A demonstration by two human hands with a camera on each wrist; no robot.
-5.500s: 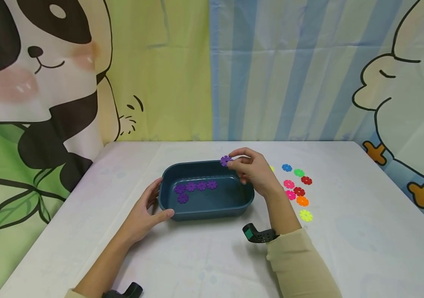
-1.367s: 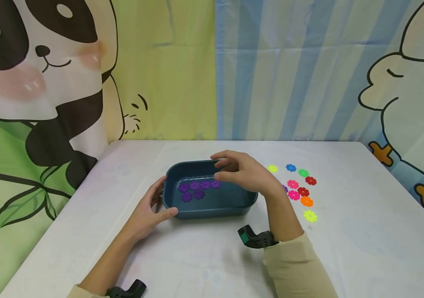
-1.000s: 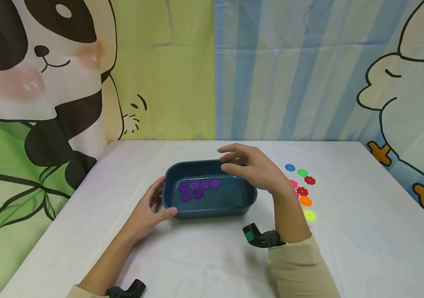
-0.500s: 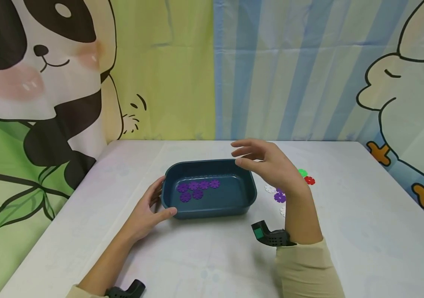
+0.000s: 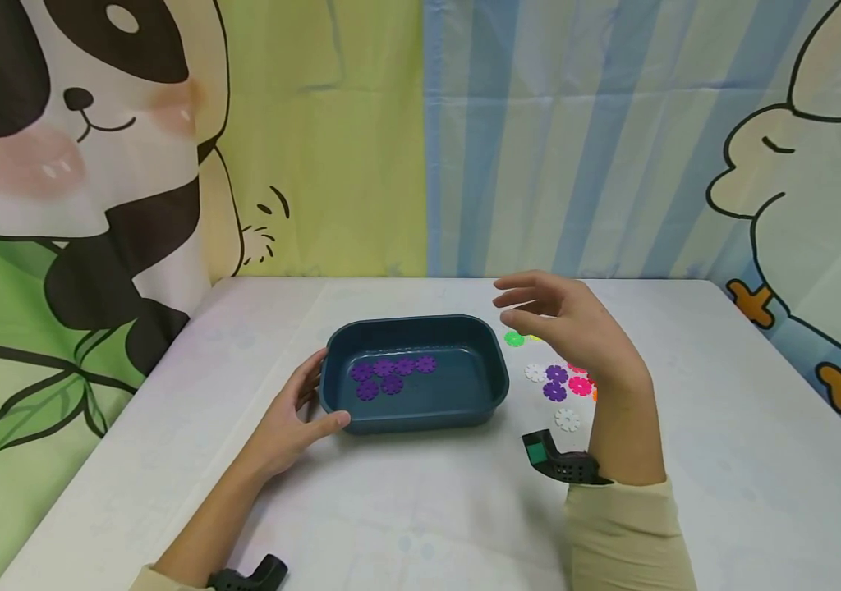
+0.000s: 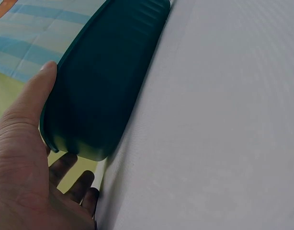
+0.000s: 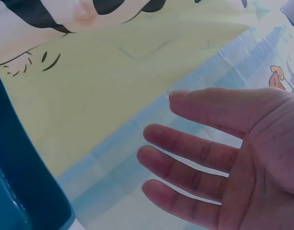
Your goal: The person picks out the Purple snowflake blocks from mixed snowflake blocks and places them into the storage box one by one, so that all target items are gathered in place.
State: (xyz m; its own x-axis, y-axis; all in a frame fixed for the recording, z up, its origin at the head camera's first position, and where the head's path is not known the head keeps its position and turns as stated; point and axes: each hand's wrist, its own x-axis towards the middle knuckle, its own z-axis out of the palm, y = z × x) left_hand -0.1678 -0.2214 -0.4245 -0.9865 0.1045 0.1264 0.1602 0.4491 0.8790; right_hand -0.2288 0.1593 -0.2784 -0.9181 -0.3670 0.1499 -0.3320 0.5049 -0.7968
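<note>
A dark teal plastic basin stands on the table with several purple flower-shaped discs lying flat in two rows toward its left side. My left hand grips the basin's left end; in the left wrist view the thumb lies along the rim and the fingers are at the end wall. Off the basin's right end, my right hand hovers above the table, fingers loosely extended. The right wrist view shows that hand's palm with nothing in it.
Right of the basin lie two purple discs, white discs, pink discs and a green disc. My right hand and forearm cover other discs. Printed curtains hang behind the table.
The purple disc my right hand held at first now lies with the others in the basin. Emptied, that hand has moved right, away from the basin. The left hand keeps its grip.
</note>
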